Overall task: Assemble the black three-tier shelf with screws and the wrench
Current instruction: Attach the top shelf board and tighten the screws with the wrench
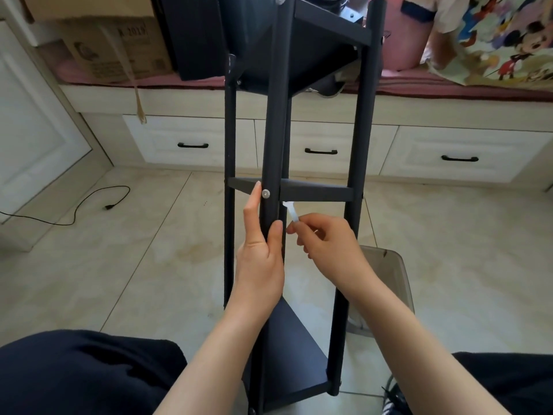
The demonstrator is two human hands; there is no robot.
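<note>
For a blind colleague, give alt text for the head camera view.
A left hand steadies the middle post of a black three-tier metal shelf tipped toward the viewer, while the right hand pinches a small white wrench beside a silver screw.

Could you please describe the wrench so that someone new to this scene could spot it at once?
Start at the black shelf frame lying lengthwise before the person. Beside its middle pole, the right hand pinches the wrench, the only small white thing against the black metal.
</note>
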